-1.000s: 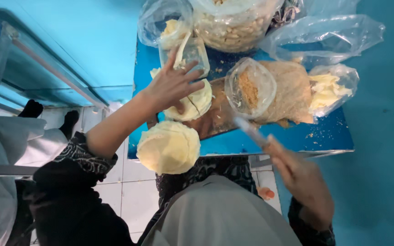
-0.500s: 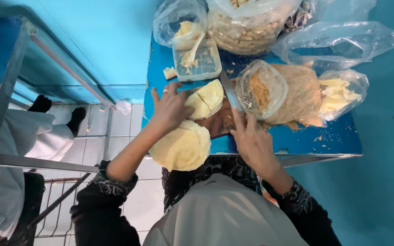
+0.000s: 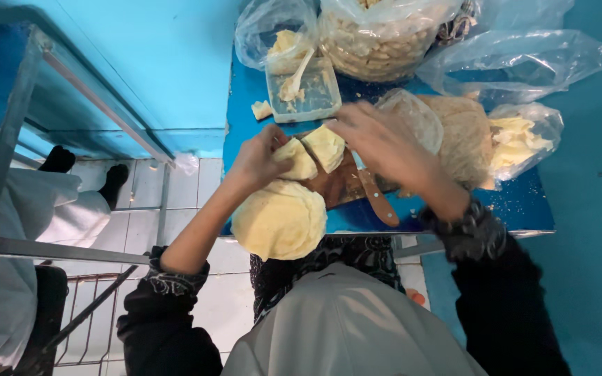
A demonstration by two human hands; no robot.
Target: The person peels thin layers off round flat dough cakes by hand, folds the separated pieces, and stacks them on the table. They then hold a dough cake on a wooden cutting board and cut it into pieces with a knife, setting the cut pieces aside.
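Note:
On a wooden cutting board (image 3: pixel 336 186), a pale yellow block lies split in two. My left hand (image 3: pixel 260 157) grips the left piece (image 3: pixel 297 160). My right hand (image 3: pixel 379 139) curls its fingers over the top of the right piece (image 3: pixel 326 147). A knife (image 3: pixel 375 196) with a wooden handle lies on the board just below my right hand, and neither hand holds it. A large round pale yellow mass (image 3: pixel 280 219) sits at the near edge of the blue table (image 3: pixel 524 205), under my left wrist.
A clear plastic tub (image 3: pixel 302 92) with a spoon stands behind the board, a small yellow scrap (image 3: pixel 261 110) beside it. Several plastic bags of nuts (image 3: pixel 377 42), crumbs (image 3: pixel 462 136) and yellow pieces (image 3: pixel 520 139) crowd the back and right. A metal frame (image 3: pixel 99 104) and another seated person's legs (image 3: pixel 57 202) are at left.
My right hand came in with the knife, cut down through the block, then let it go on the board. The block is now in two pieces, held apart by both hands.

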